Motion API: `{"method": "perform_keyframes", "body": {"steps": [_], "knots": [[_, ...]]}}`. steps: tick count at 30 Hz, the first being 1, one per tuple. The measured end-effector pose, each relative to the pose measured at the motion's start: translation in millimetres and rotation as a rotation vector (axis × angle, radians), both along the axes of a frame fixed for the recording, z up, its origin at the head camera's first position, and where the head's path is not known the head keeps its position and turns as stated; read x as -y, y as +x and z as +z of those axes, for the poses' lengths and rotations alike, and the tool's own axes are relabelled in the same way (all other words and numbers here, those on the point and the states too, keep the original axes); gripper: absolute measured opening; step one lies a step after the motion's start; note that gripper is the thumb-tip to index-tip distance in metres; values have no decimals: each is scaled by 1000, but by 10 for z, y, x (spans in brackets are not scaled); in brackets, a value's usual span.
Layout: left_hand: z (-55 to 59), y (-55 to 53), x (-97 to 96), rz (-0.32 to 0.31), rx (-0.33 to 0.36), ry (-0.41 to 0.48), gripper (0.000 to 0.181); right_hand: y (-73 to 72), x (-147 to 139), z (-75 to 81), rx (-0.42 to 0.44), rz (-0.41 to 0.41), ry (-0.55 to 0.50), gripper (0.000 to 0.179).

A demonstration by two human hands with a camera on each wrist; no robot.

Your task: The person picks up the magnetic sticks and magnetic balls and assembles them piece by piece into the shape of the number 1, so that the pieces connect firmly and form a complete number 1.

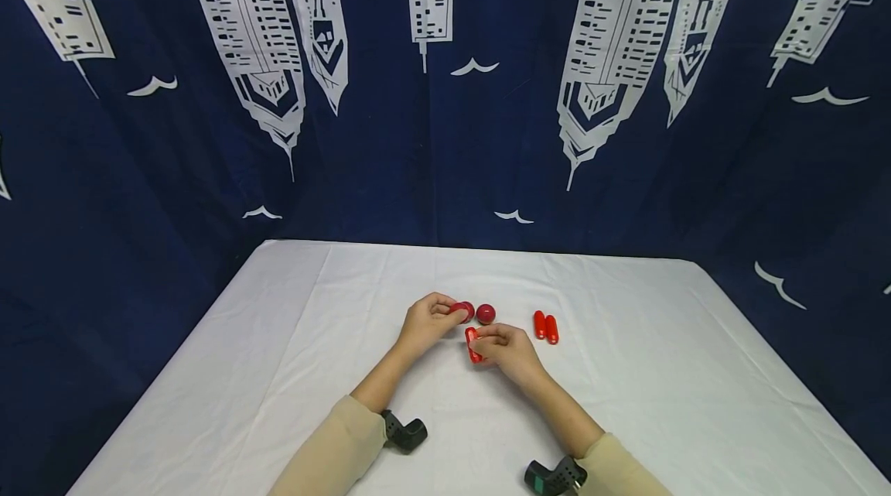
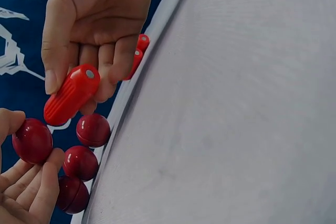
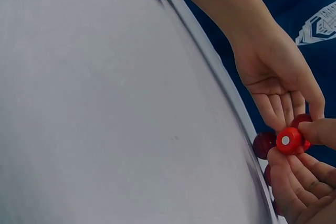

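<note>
My left hand (image 1: 426, 326) pinches a dark red ball (image 2: 32, 141) between thumb and fingers. In my right hand (image 1: 511, 353) is a bright red ribbed rod (image 2: 72, 95), gripped by thumb and fingertips; a small metallic disc shows on its end. Ball and rod are close together but apart in the left wrist view. From the right wrist, the rod (image 3: 289, 140) appears end-on, partly covering the held ball. Three more dark red balls lie near the hands, among them one ball (image 1: 486, 314) just beyond the right fingers.
Two more red rods (image 1: 551, 330) lie side by side on the white tablecloth (image 1: 661, 372), right of the right hand. Behind the table hangs a dark blue curtain (image 1: 431, 140) with white building prints. Each wrist wears a black camera mount (image 1: 405, 434).
</note>
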State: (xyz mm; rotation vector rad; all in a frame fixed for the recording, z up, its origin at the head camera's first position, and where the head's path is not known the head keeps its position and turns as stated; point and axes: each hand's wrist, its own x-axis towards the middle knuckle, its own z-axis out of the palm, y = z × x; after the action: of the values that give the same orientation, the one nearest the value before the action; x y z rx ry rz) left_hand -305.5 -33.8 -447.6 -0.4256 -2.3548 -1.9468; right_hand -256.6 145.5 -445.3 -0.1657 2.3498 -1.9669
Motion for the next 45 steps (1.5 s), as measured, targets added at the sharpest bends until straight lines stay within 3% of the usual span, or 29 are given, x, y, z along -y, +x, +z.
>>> {"method": "perform_keyframes", "body": {"steps": [12, 25, 37, 45], "knots": [[-4, 25, 5, 16, 5, 4, 31, 36, 101, 5, -9, 21, -51, 30], [5, 55, 6, 1, 30, 0, 33, -1, 145, 15, -10, -35, -19, 23], [-17, 95, 72, -9, 71, -30, 38, 18, 151, -16, 6, 27, -82, 28], [-25, 278, 98, -80, 268, 1, 35, 91, 172, 103, 15, 42, -104, 28]]}}
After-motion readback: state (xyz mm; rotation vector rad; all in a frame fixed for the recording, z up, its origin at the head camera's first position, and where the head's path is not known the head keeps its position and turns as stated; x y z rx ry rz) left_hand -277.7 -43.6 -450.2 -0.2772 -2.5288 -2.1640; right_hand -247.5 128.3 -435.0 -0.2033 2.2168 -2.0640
